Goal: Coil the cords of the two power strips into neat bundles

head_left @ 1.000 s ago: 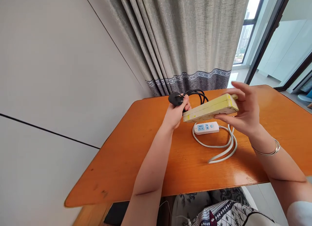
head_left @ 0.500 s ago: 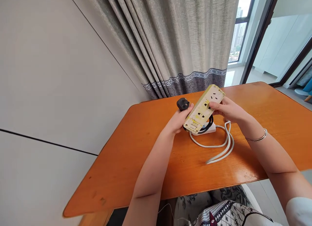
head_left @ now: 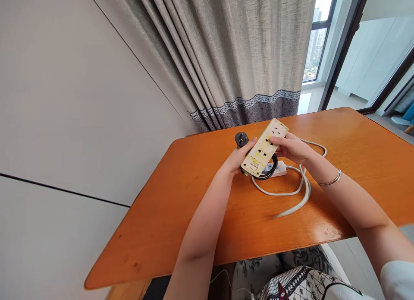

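Note:
A yellowed power strip [head_left: 264, 148] with several sockets is held tilted above the table, its socket face towards me. My left hand [head_left: 238, 159] is closed around its lower left end, and a black plug [head_left: 241, 139] sticks up beside that thumb. My right hand [head_left: 293, 147] grips the upper right side, thumb lying on the socket face. A coiled black cord [head_left: 270, 172] hangs below the strip. Behind and under it, a white power strip [head_left: 280, 168] rests on the table, partly hidden, with its white cable [head_left: 305, 192] looped to the right.
The orange-brown wooden table [head_left: 168, 205] has rounded corners. A pale wall panel [head_left: 64, 118] borders it on the left, and a grey curtain [head_left: 246, 54] hangs behind its far edge. A glass door frame [head_left: 343, 54] stands at the back right.
The yellowed power strip and my right hand have moved slightly left and down. The black plug has turned so its pins face me more. More of the white cable shows behind my right hand.

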`<control>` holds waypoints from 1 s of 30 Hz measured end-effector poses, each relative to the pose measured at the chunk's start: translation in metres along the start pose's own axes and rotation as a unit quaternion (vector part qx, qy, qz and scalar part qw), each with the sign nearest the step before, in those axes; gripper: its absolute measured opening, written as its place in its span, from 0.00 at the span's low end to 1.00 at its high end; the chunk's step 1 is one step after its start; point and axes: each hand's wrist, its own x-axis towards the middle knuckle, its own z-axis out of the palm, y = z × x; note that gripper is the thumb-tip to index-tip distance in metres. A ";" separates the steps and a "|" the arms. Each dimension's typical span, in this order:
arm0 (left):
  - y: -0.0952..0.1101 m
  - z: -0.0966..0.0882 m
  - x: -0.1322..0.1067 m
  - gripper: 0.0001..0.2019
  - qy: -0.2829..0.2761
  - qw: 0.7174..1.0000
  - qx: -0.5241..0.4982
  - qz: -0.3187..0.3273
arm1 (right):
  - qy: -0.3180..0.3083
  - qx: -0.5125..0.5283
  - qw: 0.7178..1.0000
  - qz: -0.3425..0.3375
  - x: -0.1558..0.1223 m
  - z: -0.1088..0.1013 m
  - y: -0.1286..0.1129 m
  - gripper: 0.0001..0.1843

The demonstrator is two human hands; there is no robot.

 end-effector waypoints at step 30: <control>-0.087 -0.084 0.093 0.01 0.231 0.934 0.242 0.122 | 0.623 0.031 0.780 -0.052 -0.006 -0.274 0.024 0.22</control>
